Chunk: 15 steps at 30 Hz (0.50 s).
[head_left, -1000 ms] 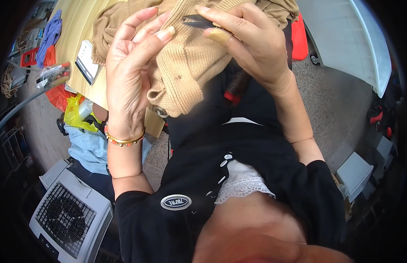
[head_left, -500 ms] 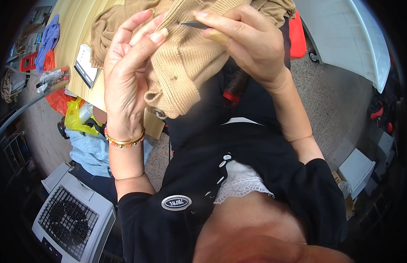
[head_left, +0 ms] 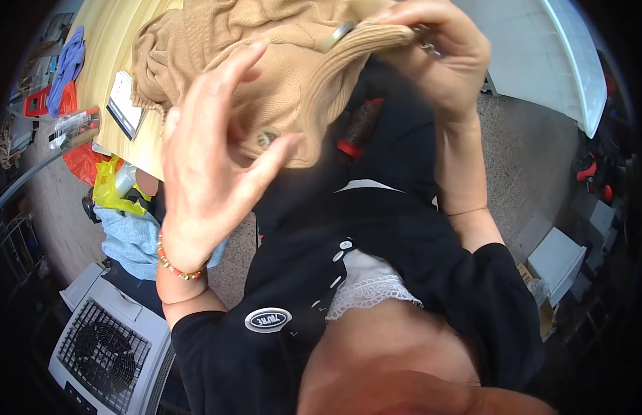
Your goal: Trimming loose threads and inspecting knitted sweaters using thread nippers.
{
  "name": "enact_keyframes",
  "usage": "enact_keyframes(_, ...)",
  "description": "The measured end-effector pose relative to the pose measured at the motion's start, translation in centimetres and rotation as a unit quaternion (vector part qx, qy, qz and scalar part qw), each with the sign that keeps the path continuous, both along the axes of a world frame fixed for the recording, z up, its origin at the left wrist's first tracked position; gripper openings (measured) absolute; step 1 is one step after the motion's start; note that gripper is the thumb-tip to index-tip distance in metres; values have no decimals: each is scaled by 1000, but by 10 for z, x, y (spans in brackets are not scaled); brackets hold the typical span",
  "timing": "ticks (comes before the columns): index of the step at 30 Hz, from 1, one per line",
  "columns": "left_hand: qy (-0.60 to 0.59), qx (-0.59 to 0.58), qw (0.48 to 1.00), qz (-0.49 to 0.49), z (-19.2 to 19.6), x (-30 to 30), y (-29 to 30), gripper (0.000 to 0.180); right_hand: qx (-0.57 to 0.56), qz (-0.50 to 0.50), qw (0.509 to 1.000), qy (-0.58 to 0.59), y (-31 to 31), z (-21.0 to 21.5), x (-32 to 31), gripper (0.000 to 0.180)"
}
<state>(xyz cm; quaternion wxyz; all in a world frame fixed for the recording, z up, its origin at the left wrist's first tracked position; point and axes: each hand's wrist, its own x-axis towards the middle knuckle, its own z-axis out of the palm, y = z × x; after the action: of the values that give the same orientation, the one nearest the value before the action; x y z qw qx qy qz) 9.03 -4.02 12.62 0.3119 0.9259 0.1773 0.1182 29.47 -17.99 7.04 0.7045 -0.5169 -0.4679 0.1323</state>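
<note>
A tan knitted cardigan [head_left: 265,83] with a ribbed band and large buttons lies bunched over the table edge and hangs toward my lap. My right hand [head_left: 445,59] pinches one end of the ribbed band [head_left: 362,48] and holds it raised and stretched. A small shiny piece [head_left: 427,43] shows at those fingers, too blurred to name. My left hand [head_left: 214,149] is open beside the cardigan's lower corner, thumb and fingers apart, near a button [head_left: 267,140]. A second, blurred button [head_left: 338,33] shows by the band. Whether the dark pointed tool is still in my right hand is hidden.
The pale wooden table [head_left: 144,31] carries a white card [head_left: 124,104]. A red-capped dark bottle-like object [head_left: 361,131] lies by my lap. Left are plastic bags [head_left: 113,190], blue cloth [head_left: 131,238] and a fan unit [head_left: 106,346]; a white cabinet [head_left: 542,55] stands right.
My left hand has let go of the knit and opened. My right hand has moved right and up, pulling the ribbed band out; the dark pointed tool no longer shows.
</note>
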Motion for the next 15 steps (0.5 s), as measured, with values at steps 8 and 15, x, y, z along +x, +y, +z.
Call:
enact_keyframes(8, 57, 191, 972, -126, 6, -17, 20, 44, 249, 61, 965, -62, -1, -59, 43, 23)
enact_keyframes(15, -12, 82, 995, -55, 4, -25, 47, 11, 310, 88, 947, 0, -18, -35, 21, 26)
